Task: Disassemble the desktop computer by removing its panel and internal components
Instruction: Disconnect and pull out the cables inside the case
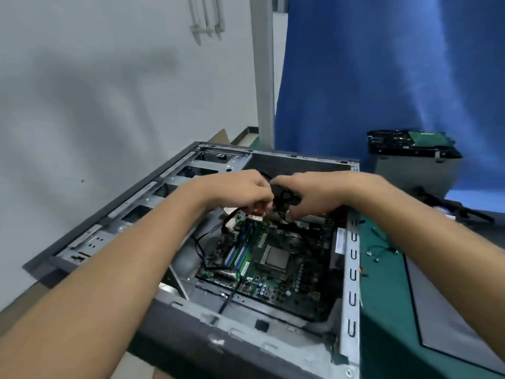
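Fingers (pixel 261 199) of the left hand (pixel 235 190) pinch a pale plug (pixel 258 213) at the far edge of the green motherboard (pixel 276 258). The right hand (pixel 319 194) grips black cables (pixel 287 198) beside it, probably to brace while unplugging. The motherboard lies inside the open grey metal computer case (pixel 352 269).

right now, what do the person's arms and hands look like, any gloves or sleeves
Both are bare. The left hand and right hand wear no gloves, and no rings show on the visible fingers. The left forearm and right forearm carry no sleeve, watch or wristband up to the frame's edge.
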